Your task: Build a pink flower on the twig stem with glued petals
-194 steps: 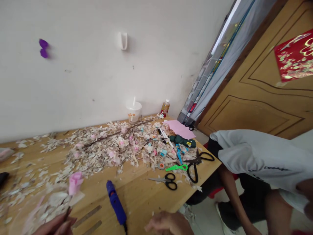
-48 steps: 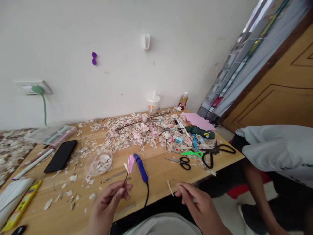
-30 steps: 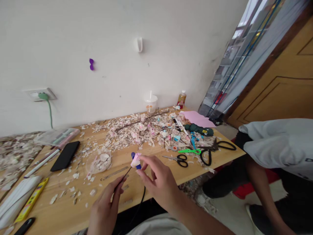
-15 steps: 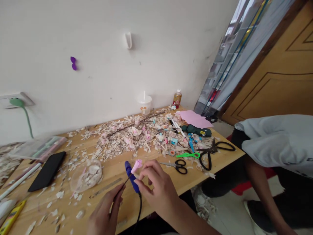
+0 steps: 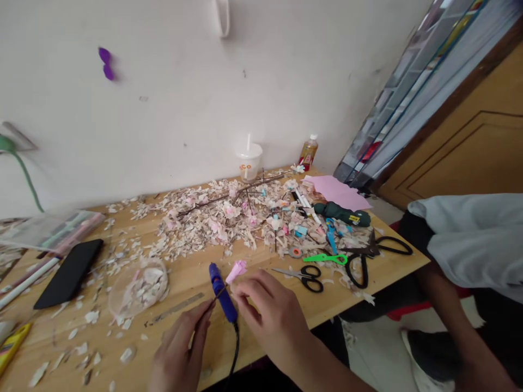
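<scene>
My left hand (image 5: pixel 183 340) is closed around a thin dark twig (image 5: pixel 221 292), which slants up and to the right. At the twig's upper end is a small pink paper flower (image 5: pixel 236 270). My right hand (image 5: pixel 275 313) has its thumb and fingers pinched at the base of that flower; the fingertips are partly hidden. Behind the twig, a blue corded tool (image 5: pixel 229 310) lies on the table, its black cable running toward me. Small black-handled scissors (image 5: pixel 309 277) rest just beyond my right hand.
Paper scraps (image 5: pixel 204 234) cover the wooden table's back half, with a flowered branch (image 5: pixel 216 202) on them. Right: green scissors (image 5: pixel 327 258), large black-handled scissors (image 5: pixel 362 264), pink paper (image 5: pixel 337 190). Left: a plastic dish (image 5: pixel 120 296), a black phone (image 5: pixel 71 272). Another person's sleeve (image 5: pixel 478 234) is at right.
The camera view has tilted down and shifted slightly, so the wall items sit higher. My right fingers have drawn closer together at the flower's base. My left hand still holds the twig.
</scene>
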Demonstrator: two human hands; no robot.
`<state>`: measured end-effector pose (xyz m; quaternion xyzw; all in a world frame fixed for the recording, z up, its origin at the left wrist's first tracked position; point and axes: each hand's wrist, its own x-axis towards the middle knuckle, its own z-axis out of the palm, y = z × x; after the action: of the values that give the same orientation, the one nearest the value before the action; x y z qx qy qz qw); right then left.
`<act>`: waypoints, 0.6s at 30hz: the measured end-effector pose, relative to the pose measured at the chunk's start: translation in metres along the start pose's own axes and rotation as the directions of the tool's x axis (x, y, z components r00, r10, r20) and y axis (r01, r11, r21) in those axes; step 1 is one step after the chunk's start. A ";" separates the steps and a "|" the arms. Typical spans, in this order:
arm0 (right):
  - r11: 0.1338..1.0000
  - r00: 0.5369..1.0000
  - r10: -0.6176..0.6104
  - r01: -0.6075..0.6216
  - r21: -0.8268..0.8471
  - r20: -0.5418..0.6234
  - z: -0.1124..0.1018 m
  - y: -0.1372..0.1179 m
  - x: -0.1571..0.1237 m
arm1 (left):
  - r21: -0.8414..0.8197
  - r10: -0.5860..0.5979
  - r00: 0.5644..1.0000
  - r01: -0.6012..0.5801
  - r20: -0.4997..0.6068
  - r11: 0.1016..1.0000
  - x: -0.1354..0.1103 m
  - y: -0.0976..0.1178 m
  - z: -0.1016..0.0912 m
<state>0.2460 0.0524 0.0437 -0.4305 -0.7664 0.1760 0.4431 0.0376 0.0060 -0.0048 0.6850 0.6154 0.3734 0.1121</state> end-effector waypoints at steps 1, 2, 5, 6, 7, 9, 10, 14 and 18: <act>1.000 1.000 -0.004 0.004 -0.012 0.009 0.000 0.000 0.001 | -0.008 -0.010 1.000 0.010 -0.003 1.000 0.000 -0.001 0.000; 1.000 1.000 -0.013 0.013 -0.023 0.014 0.000 -0.001 0.001 | -0.019 -0.019 1.000 0.019 -0.004 1.000 0.001 -0.003 0.000; 0.999 1.000 -0.023 0.023 -0.030 0.019 0.002 0.000 -0.004 | -0.051 -0.061 0.998 0.061 -0.012 0.997 0.001 -0.008 -0.002; 1.000 1.000 -0.006 0.007 -0.016 0.013 0.002 0.001 -0.007 | -0.059 -0.081 0.996 0.080 -0.025 0.995 0.002 -0.010 -0.003; 1.000 1.000 0.022 -0.022 0.003 0.003 0.003 0.004 -0.011 | -0.069 -0.104 0.994 0.101 -0.036 0.992 0.002 -0.012 -0.004; 0.994 0.994 0.105 -0.105 0.033 -0.003 0.005 0.012 -0.020 | -0.106 -0.152 0.987 0.146 -0.053 0.984 0.005 -0.016 -0.005; 0.989 0.989 0.145 -0.145 0.028 0.006 0.007 0.017 -0.025 | -0.137 -0.176 0.983 0.167 -0.055 0.976 0.006 -0.019 -0.004; 0.975 0.972 0.214 -0.207 -0.080 0.095 0.016 0.043 -0.053 | -0.266 -0.303 0.950 0.274 -0.074 0.924 0.003 -0.039 0.004; 0.982 0.983 0.158 -0.147 -0.115 0.090 0.027 0.063 -0.085 | -0.295 -0.398 0.907 0.346 -0.138 0.890 -0.008 -0.065 0.015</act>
<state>0.2756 0.0223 -0.0570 -0.5022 -0.7604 0.1888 0.3659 -0.0018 0.0176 -0.0580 0.4929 0.6882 0.4885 0.2115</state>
